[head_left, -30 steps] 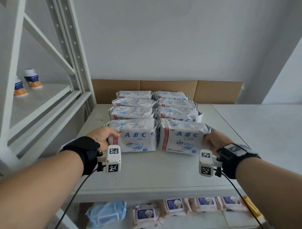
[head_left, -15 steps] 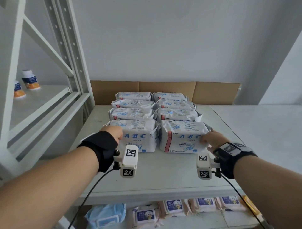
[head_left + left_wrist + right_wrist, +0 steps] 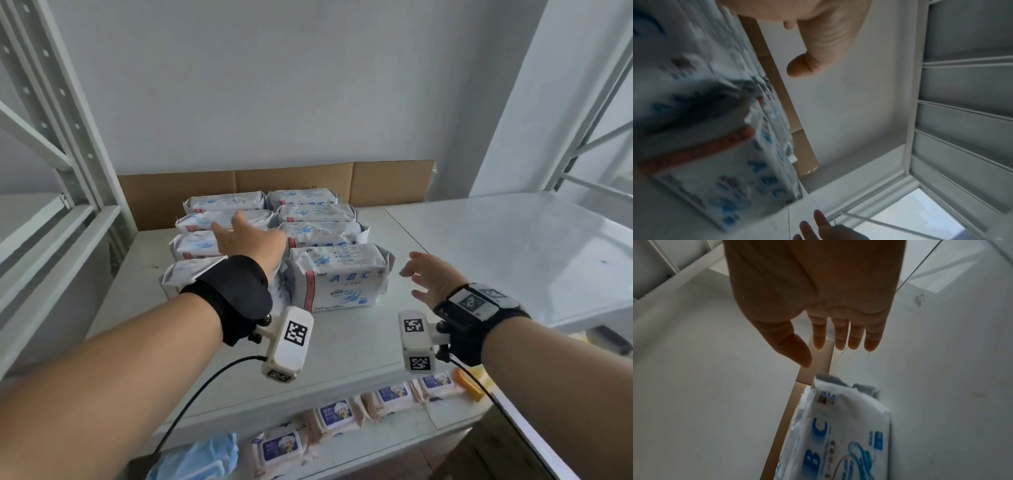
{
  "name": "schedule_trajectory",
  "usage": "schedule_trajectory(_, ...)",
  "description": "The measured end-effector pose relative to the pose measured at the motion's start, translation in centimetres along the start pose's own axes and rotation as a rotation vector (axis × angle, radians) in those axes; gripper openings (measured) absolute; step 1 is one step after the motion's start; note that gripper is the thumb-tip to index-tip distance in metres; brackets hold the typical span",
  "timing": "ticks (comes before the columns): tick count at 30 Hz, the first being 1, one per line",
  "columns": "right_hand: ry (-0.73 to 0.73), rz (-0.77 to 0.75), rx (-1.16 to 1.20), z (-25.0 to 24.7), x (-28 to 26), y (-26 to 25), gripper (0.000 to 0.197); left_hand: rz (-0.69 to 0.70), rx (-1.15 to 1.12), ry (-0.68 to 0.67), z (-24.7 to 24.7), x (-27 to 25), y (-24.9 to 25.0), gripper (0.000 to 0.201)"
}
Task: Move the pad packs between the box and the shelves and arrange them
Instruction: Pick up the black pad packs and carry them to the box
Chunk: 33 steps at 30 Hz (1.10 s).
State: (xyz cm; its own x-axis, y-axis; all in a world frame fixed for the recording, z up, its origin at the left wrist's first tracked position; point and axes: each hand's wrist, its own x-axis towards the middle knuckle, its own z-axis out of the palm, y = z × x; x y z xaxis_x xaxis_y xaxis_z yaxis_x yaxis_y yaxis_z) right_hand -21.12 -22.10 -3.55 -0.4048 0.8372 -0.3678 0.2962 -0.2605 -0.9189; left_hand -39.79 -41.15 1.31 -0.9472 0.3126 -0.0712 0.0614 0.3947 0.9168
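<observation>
Several white ABC pad packs stand in two rows on the shelf board (image 3: pixel 342 346), backed by a strip of brown cardboard (image 3: pixel 294 181). The front right pack (image 3: pixel 339 279) faces me, and the right wrist view shows its end (image 3: pixel 840 431). My left hand (image 3: pixel 239 236) reaches over the left row with fingers spread, holding nothing; its forearm hides most of the front left pack (image 3: pixel 178 274). In the left wrist view the thumb (image 3: pixel 818 53) hangs free beside blurred packs (image 3: pixel 719 186). My right hand (image 3: pixel 424 274) hovers open beside the front right pack, clear of it, its fingers (image 3: pixel 846 335) straight.
A grey shelf upright (image 3: pixel 58 113) and cross braces stand at the left. A second bare shelf board (image 3: pixel 513 250) adjoins on the right. Below, the lower shelf holds pink wipe packs (image 3: pixel 335 416) and a blue pack (image 3: pixel 202 459). White wall behind.
Both hands have let go of the two front packs. The left hand rose and reached forward over the left row; the right hand drew off to the right and opened.
</observation>
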Motion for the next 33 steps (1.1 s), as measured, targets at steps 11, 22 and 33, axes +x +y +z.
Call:
schedule_trajectory(11,0.118,-0.008,0.169,-17.0,-6.3,5.6,0.025,0.190,-0.239,-0.270,13.6,-15.7,2.6,0.044)
schedule_trajectory(22,0.251,0.079,0.130,-42.3,-12.8,17.1,0.027,-0.089,-0.251,-0.560,32.6,-38.7,1.1,0.035)
schedule_trajectory(33,0.444,0.199,0.133,-61.0,-10.1,26.4,0.036,-0.223,-0.086,-0.685,48.2,-48.4,-0.9,0.041)
